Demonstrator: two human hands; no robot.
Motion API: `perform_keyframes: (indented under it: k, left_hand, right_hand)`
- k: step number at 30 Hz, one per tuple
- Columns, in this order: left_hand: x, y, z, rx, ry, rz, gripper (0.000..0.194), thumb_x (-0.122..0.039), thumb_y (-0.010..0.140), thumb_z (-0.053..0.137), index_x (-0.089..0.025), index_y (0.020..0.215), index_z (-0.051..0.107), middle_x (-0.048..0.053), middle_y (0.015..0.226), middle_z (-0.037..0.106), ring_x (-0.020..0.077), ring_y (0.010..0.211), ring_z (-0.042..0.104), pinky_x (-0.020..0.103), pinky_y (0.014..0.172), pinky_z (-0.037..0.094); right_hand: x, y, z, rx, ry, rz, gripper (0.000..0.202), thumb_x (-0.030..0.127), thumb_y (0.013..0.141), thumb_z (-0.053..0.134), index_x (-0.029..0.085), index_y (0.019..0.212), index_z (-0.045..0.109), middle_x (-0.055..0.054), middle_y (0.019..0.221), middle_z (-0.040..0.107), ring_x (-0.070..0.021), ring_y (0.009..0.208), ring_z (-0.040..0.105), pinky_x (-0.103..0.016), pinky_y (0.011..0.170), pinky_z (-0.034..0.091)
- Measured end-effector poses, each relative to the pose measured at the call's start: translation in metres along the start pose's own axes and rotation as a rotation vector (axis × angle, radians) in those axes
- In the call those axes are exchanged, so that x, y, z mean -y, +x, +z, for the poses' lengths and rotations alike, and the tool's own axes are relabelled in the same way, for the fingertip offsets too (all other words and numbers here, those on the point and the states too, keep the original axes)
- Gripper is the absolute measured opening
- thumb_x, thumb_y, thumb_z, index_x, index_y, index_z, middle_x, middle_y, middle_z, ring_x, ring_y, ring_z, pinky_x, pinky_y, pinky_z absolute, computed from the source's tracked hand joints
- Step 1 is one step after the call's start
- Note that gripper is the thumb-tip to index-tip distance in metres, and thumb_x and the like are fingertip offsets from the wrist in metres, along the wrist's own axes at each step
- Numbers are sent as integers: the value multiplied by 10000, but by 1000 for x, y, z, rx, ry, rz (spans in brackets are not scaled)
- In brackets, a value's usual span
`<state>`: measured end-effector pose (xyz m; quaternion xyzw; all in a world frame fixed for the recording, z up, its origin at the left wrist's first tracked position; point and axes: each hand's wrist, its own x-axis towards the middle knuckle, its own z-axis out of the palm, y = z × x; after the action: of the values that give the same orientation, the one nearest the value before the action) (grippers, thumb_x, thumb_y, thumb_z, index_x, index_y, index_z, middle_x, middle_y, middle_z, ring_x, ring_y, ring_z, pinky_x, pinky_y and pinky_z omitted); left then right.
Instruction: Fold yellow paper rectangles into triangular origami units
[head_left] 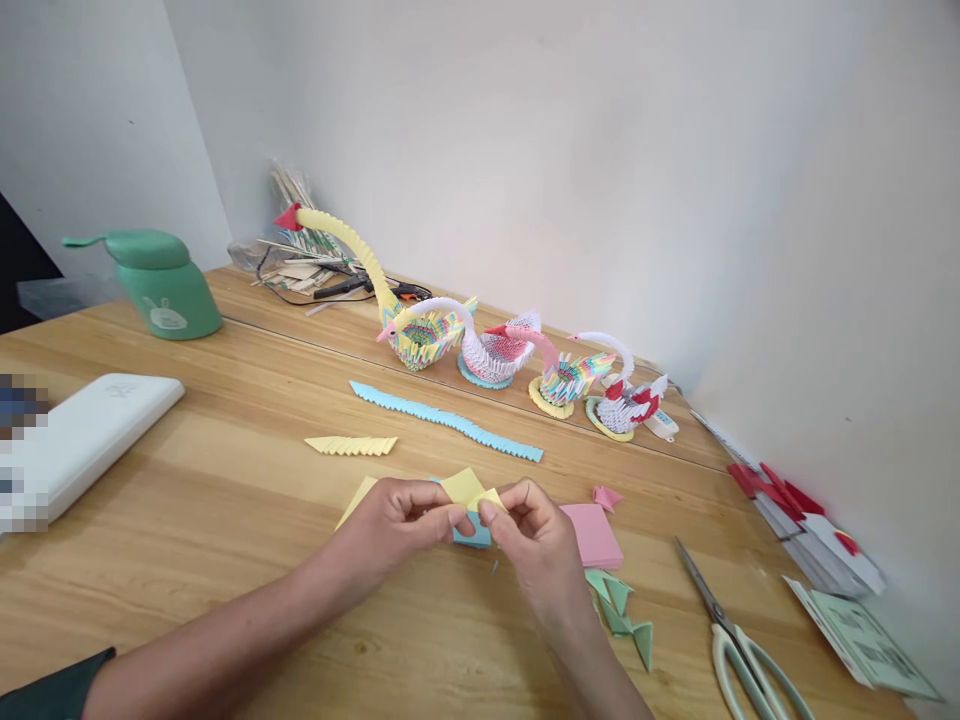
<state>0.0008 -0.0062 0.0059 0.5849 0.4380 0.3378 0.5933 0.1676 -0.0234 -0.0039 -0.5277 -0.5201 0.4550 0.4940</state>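
Between my two hands is a small piece of yellow paper, partly folded. My left hand pinches its left side between thumb and fingers. My right hand pinches the right corner, which is bent over. Below the yellow paper, partly hidden by my hands, lies blue paper on the table. A sheet of yellow paper shows behind my left hand. Just right of my right hand are a stack of pink paper, a folded pink piece and several folded green pieces.
Farther back lie a blue folded strip and a short yellow strip. Paper swans stand along the back. Scissors lie at right, a green bottle and a white device at left, on the wooden table.
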Motion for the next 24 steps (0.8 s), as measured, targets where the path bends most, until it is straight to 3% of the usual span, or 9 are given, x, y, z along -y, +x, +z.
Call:
perform_keyframes:
  k: [7,9,13,16,20,24]
  left_hand:
    - [3,2,4,-35,-7,-89,266,-383,686,644,-142,591,703,-6,501,579,108,487,461,199,470,324]
    - [2,1,4,-25,-7,-83,257,-371,687,646,-143,582,702,-6,489,582,104,477,462,198,469,327]
    - [-1,0,3,-10,3,-81,250,-349,693,632,-141,566,688,-3,490,588,107,488,474,200,478,333]
    - [-5,1,-2,1,-9,-54,245,-336,698,619,-140,557,662,1,520,598,108,505,477,208,501,352]
    - [-9,3,-6,-19,-138,-31,250,-361,695,618,-150,563,603,-3,552,602,101,500,471,221,523,380]
    - [-9,3,-5,-35,-176,-38,275,-393,686,624,-154,568,556,-19,522,567,95,479,463,219,504,375]
  right_hand:
    - [5,-6,5,-55,-127,-81,191,311,742,640,183,644,536,7,649,579,-145,633,519,-264,603,410]
    - [6,-6,5,-53,-114,-75,143,302,739,644,182,723,567,9,661,586,-147,642,530,-262,601,410]
    - [6,-3,-1,36,-75,-18,306,299,734,652,181,1008,584,41,642,528,-135,618,513,-253,589,400]
    - [6,-3,-1,127,64,65,409,319,733,662,186,1109,568,57,631,489,-119,596,495,-244,583,390]
    - [7,-7,9,181,241,144,497,350,700,693,194,1153,559,42,624,557,-140,612,546,-276,638,416]
    - [6,-8,14,203,234,166,457,381,688,693,189,1090,593,15,629,624,-153,598,567,-289,650,426]
